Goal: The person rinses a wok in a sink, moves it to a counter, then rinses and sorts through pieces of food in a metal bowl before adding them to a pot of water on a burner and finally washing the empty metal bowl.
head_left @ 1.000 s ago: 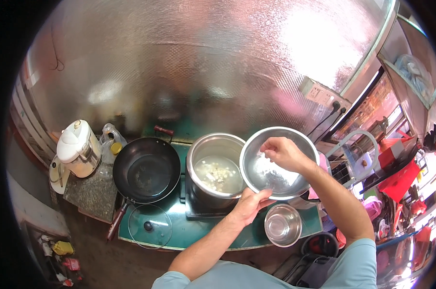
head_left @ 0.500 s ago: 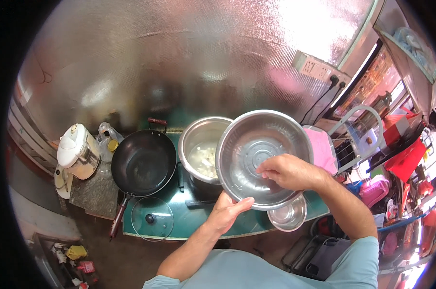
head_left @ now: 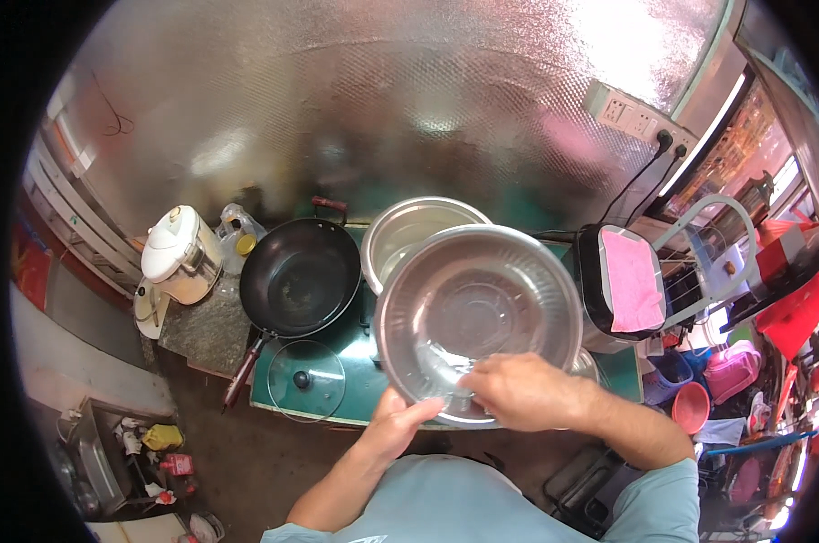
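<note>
left hand [head_left: 395,425] pinches 1 bowl [head_left: 482,303] | right hand [head_left: 529,391] curled inside (grip unclear) | 1 wok [head_left: 301,282]

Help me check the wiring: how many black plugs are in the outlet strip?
2: left plug and right plug, side by side at the right end of the outlet strip. None appear hidden.

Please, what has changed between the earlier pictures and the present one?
The metal bowl has moved left and toward the person, now hiding more of the pot. The right hand has moved to the bowl's near side. The left hand still grips the bowl; the pan and glass lid stay in place.
</note>
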Tool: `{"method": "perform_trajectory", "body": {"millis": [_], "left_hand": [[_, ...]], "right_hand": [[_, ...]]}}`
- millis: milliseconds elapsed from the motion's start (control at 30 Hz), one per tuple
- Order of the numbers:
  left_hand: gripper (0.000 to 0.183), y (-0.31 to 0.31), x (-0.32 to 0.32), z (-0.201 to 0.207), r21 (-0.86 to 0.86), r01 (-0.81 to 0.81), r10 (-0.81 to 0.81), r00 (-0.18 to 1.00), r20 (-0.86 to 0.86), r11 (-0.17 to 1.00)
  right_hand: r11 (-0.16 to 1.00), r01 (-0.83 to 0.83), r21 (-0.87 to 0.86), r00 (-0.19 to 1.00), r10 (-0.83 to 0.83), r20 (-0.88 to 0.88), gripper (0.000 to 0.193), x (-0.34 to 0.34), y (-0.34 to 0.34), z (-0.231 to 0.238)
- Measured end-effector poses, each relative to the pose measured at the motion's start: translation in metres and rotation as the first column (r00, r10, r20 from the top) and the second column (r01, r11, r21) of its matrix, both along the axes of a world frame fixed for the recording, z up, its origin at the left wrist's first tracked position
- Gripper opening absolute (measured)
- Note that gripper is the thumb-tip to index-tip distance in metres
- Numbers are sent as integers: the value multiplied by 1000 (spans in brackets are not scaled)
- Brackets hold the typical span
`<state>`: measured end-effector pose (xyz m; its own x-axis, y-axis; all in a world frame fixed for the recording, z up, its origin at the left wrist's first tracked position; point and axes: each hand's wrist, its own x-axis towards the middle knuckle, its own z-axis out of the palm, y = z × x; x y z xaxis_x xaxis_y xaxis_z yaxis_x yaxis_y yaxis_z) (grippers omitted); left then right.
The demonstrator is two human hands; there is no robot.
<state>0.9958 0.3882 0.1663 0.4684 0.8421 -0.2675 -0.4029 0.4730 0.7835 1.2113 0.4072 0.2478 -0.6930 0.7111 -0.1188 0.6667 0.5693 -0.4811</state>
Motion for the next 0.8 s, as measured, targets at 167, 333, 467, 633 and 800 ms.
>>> {"method": "perform_trajectory", "body": {"millis": [167, 333, 467, 633, 800], "left_hand": [[53, -38, -31, -20, -101, -212, 213, 977, 2, 972], [47, -82, -54, -37, -145, -419, 414, 908, -67, 896], [50, -115, -63, -48, -158, -537, 520, 843, -136, 829], [51, -153, -77, -54, -212, -639, 615, 769, -176, 739], [50, -182, -101, -57, -223, -733, 708, 679, -194, 642]], "right_hand": [[989, -139, -49, 988, 135, -78, 23, -30, -16, -25], [963, -264, -50, 950, 251, -184, 24, -65, -29, -60], [935, -351, -51, 904, 324, -277, 28, -85, -33, -76], [895, -430, -118, 878, 383, -287, 27, -116, -37, -86], [854, -500, -146, 843, 440, -311, 27, -155, -46, -96]]}}
